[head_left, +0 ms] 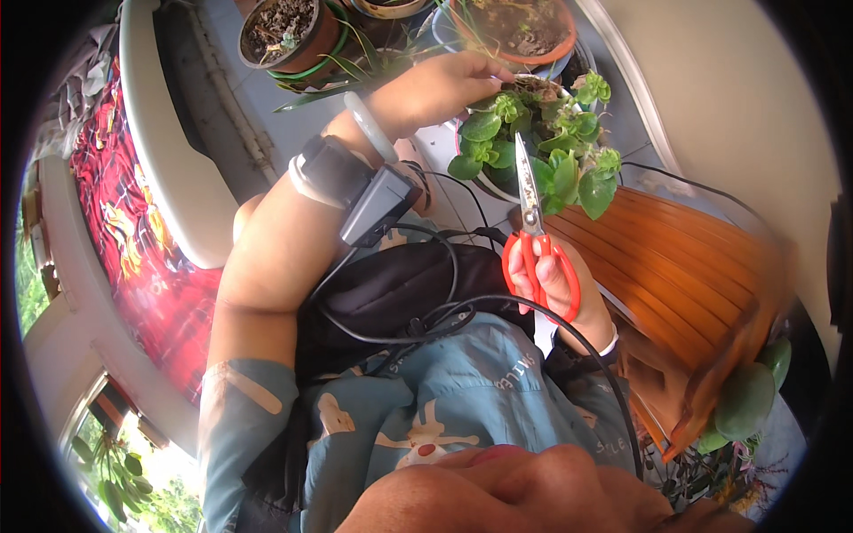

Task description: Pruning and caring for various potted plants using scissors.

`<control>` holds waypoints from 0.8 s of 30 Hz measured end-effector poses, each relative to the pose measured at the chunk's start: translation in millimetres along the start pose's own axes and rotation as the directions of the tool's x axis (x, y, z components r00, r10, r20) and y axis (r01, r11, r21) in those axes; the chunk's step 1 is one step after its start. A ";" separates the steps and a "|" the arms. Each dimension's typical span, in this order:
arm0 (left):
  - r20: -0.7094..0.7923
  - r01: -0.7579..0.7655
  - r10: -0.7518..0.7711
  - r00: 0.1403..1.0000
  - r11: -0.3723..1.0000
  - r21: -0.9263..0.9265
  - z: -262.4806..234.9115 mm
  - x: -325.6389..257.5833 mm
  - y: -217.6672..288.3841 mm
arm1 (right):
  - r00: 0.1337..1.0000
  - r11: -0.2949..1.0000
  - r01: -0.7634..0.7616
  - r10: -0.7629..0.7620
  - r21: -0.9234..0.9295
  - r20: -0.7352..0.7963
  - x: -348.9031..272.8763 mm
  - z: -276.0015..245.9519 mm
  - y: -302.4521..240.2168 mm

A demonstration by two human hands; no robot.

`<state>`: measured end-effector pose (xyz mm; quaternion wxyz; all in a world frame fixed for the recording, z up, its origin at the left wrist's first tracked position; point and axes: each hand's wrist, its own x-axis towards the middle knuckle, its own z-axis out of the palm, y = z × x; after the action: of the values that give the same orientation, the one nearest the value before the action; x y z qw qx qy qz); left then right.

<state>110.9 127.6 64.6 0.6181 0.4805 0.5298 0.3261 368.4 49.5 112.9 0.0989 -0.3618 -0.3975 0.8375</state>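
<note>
1. Head view, looking down: the person's left hand [444, 89] reaches forward into a leafy green plant [542, 147], fingers curled in among the stems and leaves at its near left side; whether they pinch a stem cannot be told.
2. That plant grows in a pale pot [484, 182] just ahead of the person's lap.
3. Right hand [555, 284] is closed around the red handles of a pair of scissors [533, 222].
4. Scissor blades point up into the foliage, nearly closed.
5. A slatted wooden stool [675, 258] stands just right of the plant.
6. More potted plants [284, 31] sit beyond.
</note>
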 end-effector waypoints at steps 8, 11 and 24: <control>-0.170 -0.171 0.201 0.965 0.970 0.174 8.8 5.8 -1.1 | 0.968 0.992 0.003 -0.034 -0.125 -0.248 -11.0 11.6 -14.1; -0.133 -0.375 0.375 0.917 0.927 0.025 17.3 12.5 19.1 | 0.970 0.995 0.065 -0.082 -0.082 -0.228 -17.9 3.8 -17.6; -0.063 -0.507 0.514 0.856 0.856 0.100 40.1 42.8 33.5 | 0.819 0.895 0.032 -0.279 -0.445 -0.502 -31.4 12.6 -42.9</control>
<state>162.9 167.7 80.5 0.4662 0.6132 0.4226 0.4776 377.1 56.3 166.4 0.1997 -0.5663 -0.5497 0.5808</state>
